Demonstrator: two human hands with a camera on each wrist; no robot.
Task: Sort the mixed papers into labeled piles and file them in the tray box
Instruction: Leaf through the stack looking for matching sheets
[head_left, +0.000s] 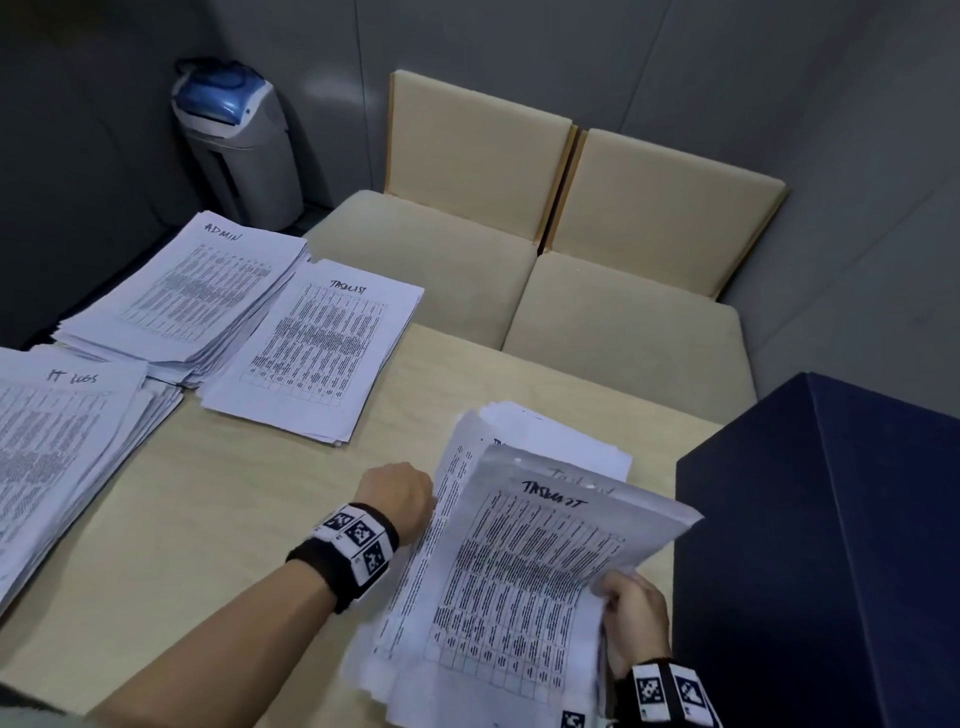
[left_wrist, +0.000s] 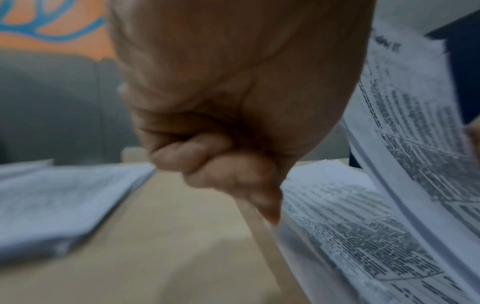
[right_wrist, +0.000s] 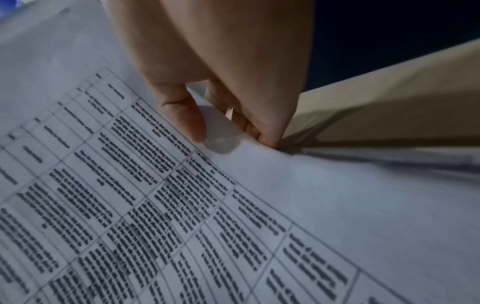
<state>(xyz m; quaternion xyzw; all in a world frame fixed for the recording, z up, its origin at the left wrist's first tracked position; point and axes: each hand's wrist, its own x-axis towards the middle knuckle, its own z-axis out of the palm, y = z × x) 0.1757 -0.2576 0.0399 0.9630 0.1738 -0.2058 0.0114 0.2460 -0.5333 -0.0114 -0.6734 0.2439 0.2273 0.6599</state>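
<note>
Left edge of the head view: IT LOGS pile (head_left: 57, 457), thick, fanned, on the table (head_left: 218, 493); upper left of it, ADMIN pile (head_left: 187, 291), also thick, its near corner overlapping the IT LOGS pile; just right of that, TASKLIST pile (head_left: 317, 348), thinner, flat; three labeled piles counted.

Lower centre: left hand (head_left: 397, 499) at the left edge of the mixed stack (head_left: 540, 441); in the left wrist view its fingers (left_wrist: 207, 164) are curled in tight, tips against the stack's side; whether they pinch a sheet I cannot tell.

Right of it: a lifted bundle (head_left: 530, 577), top sheet headed TASKLIST, raised off the stack and bowed; right hand (head_left: 636, 616) holds its lower right corner, thumb (right_wrist: 187, 119) on the printed face and the other fingers folded beneath, clamped on the paper.

Far right: dark blue tray box (head_left: 821, 545), standing on the table corner; no papers seen in it from here.

Judgement: sorting step is in hand, filing not begun; the bundle reads TASKLIST, so it likely belongs on the TASKLIST pile at upper left of centre. Next move calls for carrying it across without letting the sheets slip, landing it square; the left hand should steady what remains.

Count: one mixed stack, one bundle aloft, one box, two hands; beyond the table, two beige chairs (head_left: 519, 218) and one shredder (head_left: 234, 140).
</note>
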